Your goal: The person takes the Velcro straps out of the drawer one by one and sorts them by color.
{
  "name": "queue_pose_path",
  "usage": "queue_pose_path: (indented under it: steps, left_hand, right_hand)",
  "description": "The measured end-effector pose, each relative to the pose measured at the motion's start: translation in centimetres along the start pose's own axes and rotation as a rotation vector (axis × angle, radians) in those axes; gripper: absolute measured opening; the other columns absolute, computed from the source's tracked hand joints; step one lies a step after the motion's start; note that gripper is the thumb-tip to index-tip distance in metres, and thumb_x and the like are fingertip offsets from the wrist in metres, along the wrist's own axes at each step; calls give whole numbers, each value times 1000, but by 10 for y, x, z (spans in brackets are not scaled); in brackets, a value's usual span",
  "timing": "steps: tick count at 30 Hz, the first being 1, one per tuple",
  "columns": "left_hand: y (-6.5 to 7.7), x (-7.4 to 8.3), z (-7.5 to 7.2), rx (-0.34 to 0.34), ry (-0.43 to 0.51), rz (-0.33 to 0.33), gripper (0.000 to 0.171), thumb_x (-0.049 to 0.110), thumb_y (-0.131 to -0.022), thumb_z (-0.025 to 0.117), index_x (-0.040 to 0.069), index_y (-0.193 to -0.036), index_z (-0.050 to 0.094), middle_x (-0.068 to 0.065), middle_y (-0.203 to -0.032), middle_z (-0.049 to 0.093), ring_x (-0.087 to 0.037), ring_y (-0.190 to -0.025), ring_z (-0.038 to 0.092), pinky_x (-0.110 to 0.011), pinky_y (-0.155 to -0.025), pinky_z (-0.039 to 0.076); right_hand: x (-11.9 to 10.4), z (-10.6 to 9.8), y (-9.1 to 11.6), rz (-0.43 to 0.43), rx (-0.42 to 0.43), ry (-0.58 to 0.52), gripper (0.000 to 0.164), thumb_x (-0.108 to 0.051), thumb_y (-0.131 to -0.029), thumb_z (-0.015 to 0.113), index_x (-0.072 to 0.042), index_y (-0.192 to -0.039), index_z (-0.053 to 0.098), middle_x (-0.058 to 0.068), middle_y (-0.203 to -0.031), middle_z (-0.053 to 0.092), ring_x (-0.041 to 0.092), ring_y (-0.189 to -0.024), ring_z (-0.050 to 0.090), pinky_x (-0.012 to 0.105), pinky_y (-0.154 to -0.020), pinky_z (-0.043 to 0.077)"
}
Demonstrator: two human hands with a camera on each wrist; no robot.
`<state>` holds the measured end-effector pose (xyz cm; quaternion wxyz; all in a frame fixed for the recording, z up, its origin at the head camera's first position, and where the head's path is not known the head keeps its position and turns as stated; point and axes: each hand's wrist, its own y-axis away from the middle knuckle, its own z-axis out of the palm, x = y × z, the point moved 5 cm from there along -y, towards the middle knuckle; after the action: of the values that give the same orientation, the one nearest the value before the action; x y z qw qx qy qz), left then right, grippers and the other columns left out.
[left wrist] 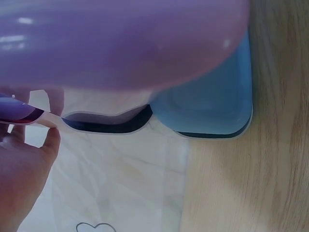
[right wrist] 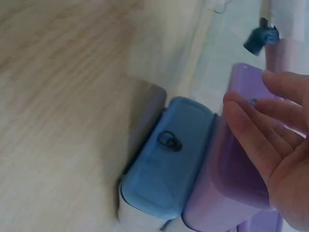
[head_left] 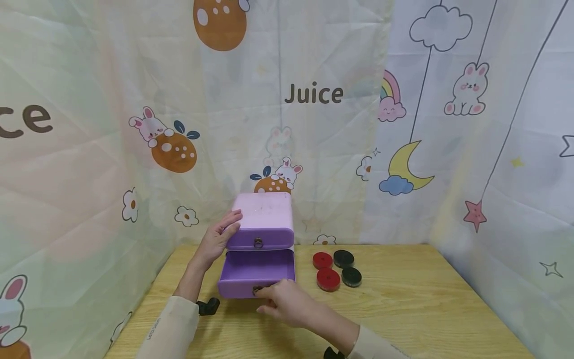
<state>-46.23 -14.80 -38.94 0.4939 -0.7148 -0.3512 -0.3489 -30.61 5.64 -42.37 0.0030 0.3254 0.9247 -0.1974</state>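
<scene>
A small chest of drawers (head_left: 263,209) with a pale pink top and purple fronts stands on the wooden table. Its purple middle drawer (head_left: 257,269) is pulled out and shows a bare inside. My left hand (head_left: 215,242) rests on the chest's upper left edge, fingers over the top. At the front of the pulled-out drawer is my right hand (head_left: 289,301), its extended index finger touching the ring pull (head_left: 257,289), with the thumb apart below. Below this drawer, a blue drawer (right wrist: 164,164) with its own ring pull shows in both wrist views.
Right of the chest lie two red discs (head_left: 328,279) and two black discs (head_left: 352,276) on the table (head_left: 394,309). Black wrist mounts (head_left: 208,306) show at my forearms. A printed fabric curtain (head_left: 323,149) hangs behind and at both sides.
</scene>
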Motion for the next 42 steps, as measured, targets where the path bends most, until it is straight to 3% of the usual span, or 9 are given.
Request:
queue_pose_path:
  steps: [7, 13, 19, 27, 33, 38, 42]
  left_hand:
    - [0, 0, 0, -1, -4, -3, 48, 32, -106, 62, 10, -148, 59, -2, -165, 42, -23, -162, 16, -54, -132, 10]
    - [1, 0, 0, 1, 7, -3, 47, 31, -105, 63, 10, -147, 59, -2, -165, 43, -23, -162, 16, -54, -132, 10]
    - [3, -1, 1, 4, 8, -9, 48, 32, -105, 63, 10, -148, 59, -2, -165, 43, -22, -162, 17, -52, -132, 12]
    - [2, -2, -1, 14, -10, -16, 50, 37, -105, 63, 12, -148, 59, 0, -166, 42, -22, -162, 18, -54, -131, 15]
    - [3, -2, -4, 18, -20, -21, 49, 35, -105, 64, 11, -147, 60, -1, -165, 44, -23, -162, 19, -55, -131, 13]
    - [2, -1, -4, 24, -9, -7, 46, 31, -105, 63, 9, -146, 60, -3, -165, 44, -25, -162, 19, -55, -131, 11]
    - [1, -1, -1, 8, 0, 10, 45, 28, -106, 63, 7, -146, 60, -5, -164, 44, -26, -162, 19, -55, -131, 11]
  right_hand:
    - [-4, 7, -1, 48, -1, 101, 15, -31, -93, 79, -20, -97, 71, -17, -64, 51, -7, -56, 39, 11, -53, 35]
    - [-7, 4, -2, 75, 82, 146, 18, -22, -87, 82, -21, -91, 65, -15, -69, 60, -3, -58, 51, 15, -52, 42]
    - [-9, 4, -6, 29, 201, 194, 20, -14, -85, 80, -22, -80, 62, -14, -68, 64, 3, -57, 57, 16, -50, 42]
    - [0, 0, -9, -13, 298, 9, 3, -14, -96, 74, -14, -94, 71, -8, -82, 75, 0, -69, 65, 10, -63, 51]
    - [20, 6, -20, 47, 269, -92, 7, -18, -99, 72, -13, -97, 75, -6, -85, 76, -3, -72, 62, 7, -65, 48]
    - [38, 7, -29, 91, 270, -250, 7, -17, -98, 73, -12, -96, 76, -4, -82, 75, -6, -69, 56, 8, -62, 47]
    - [52, 9, -32, 126, 271, -387, 6, -14, -97, 74, -10, -97, 77, 5, -86, 78, -5, -70, 60, 11, -64, 51]
